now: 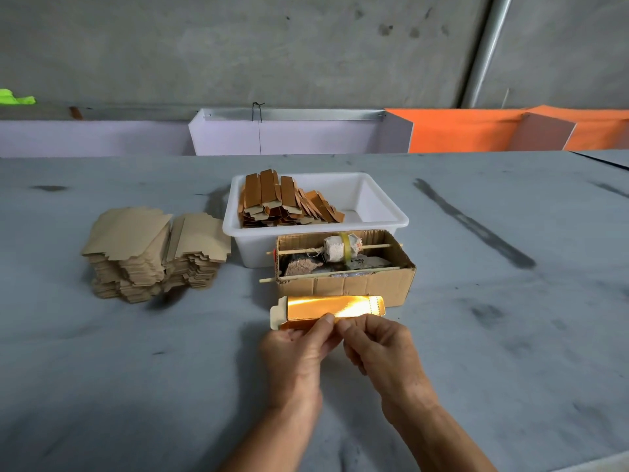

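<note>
Gold carton (328, 310) held flat just above the counter (136, 369), left hand (296, 356) pinching its near edge, right hand (377, 345) pinching beside it, thumbs almost touching, cardboard box (347, 284) just beyond, white tub (374, 212) behind

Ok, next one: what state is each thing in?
Gold carton: folded lengthwise, end flaps unfolded, pinched by left hand and right hand.
White tub: open, left side stacked with folded cartons.
Cardboard box: open-topped, two sticks across it.
Flat blanks: stacked, uneven, untouched.
</note>
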Demonstrator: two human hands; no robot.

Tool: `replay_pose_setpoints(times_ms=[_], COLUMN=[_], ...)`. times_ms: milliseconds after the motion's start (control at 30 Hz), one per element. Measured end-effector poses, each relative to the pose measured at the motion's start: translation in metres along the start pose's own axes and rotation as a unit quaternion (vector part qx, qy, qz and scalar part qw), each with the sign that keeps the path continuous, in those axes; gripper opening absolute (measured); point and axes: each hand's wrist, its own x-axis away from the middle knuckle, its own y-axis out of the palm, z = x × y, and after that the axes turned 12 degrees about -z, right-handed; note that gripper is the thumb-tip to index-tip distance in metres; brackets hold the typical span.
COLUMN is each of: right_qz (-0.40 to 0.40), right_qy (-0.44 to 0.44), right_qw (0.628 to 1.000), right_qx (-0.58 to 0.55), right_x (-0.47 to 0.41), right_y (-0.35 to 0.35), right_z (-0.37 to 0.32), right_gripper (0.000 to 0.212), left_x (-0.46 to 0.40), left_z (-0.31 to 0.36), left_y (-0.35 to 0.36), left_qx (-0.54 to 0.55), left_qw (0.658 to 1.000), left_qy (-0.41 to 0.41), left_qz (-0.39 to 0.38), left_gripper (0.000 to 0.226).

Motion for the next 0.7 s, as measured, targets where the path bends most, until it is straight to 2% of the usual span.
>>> replay_pose_setpoints(times_ms=[167,700], right_qz=[0.003,0.034], right_qy=[0.001,0.033], right_qw=[1.000,0.997], right_qx=[0.009,0.055], right_x=[-0.0001,-0.0010], right_y=[0.0013,0.0084], right_z=[-0.0006,-0.0036], right_gripper=[0.035,0.037], left_x=[0.0028,0.0063], left_z=[0.0011,0.0019], left_y=[-0.0008,-0.0038], left_qx=[0.010,0.016], left_qw=[1.000,0.999], left_qy=[-0.003,-0.029], left_qz=[-0.004,-0.004], left_gripper=[0.003,0.013])
